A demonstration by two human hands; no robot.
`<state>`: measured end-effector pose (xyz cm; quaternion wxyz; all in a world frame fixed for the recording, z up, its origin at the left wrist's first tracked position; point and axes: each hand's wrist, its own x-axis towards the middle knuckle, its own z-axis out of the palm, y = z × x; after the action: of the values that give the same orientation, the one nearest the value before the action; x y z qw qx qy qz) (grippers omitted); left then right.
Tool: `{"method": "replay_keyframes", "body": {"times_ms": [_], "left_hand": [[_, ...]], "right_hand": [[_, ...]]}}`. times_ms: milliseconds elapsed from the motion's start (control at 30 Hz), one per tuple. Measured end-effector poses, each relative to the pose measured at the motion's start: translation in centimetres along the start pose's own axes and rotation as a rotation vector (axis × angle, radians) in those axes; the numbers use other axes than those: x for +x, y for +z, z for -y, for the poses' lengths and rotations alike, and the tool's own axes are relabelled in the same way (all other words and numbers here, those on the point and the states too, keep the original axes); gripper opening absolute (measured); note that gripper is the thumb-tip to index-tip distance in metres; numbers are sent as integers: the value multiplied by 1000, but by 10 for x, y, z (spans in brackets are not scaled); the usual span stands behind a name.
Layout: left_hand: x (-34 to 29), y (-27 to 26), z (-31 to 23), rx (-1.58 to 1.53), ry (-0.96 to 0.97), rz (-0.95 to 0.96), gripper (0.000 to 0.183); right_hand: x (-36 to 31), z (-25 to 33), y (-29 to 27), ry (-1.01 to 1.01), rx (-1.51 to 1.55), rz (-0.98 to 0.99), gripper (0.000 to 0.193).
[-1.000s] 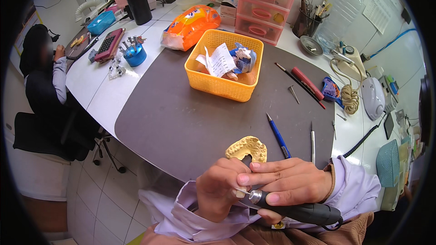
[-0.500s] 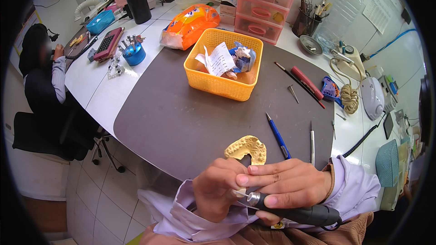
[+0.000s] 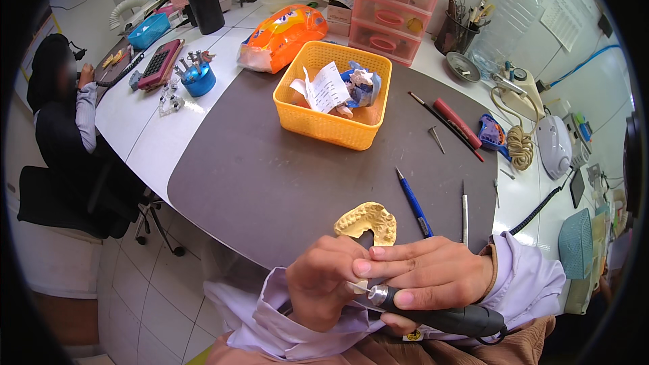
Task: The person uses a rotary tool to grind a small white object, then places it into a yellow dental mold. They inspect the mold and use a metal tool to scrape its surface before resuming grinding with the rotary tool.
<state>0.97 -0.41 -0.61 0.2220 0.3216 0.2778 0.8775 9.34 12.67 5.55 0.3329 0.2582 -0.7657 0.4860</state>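
Observation:
My right hand (image 3: pixel 433 277) is wrapped round a black rotary handpiece (image 3: pixel 466 320) with a silver collar. Its thin bit points left and meets a small cream-coloured dental piece (image 3: pixel 358 286) pinched in my left hand (image 3: pixel 324 280). The fingertips of both hands touch each other above the bit. Just beyond them a yellowish plaster dental cast (image 3: pixel 367 220), arch-shaped with teeth, lies on the dark mat (image 3: pixel 270 182). To its right rest a blue pen-like tool (image 3: pixel 414 203) and a slim silver-white hand tool (image 3: pixel 465 220).
A yellow basket (image 3: pixel 324 130) with paper and scraps stands mid-table. Red and dark sticks (image 3: pixel 457 124) lie right of it. Pink drawers (image 3: pixel 392 10), an orange pack (image 3: pixel 280 37) and a black bottle (image 3: pixel 204 0) line the back. Another person (image 3: pixel 61 115) sits at the far left.

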Motion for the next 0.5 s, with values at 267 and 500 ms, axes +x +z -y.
{"method": "replay_keyframes", "body": {"times_ms": [267,500], "left_hand": [[-1,1,1,1,11,-5,13],[0,2,1,36,24,3,12]], "right_hand": [[0,-3,0,-44,-30,11,33],[-4,-4,1,-19,-21,-16,30]]}}
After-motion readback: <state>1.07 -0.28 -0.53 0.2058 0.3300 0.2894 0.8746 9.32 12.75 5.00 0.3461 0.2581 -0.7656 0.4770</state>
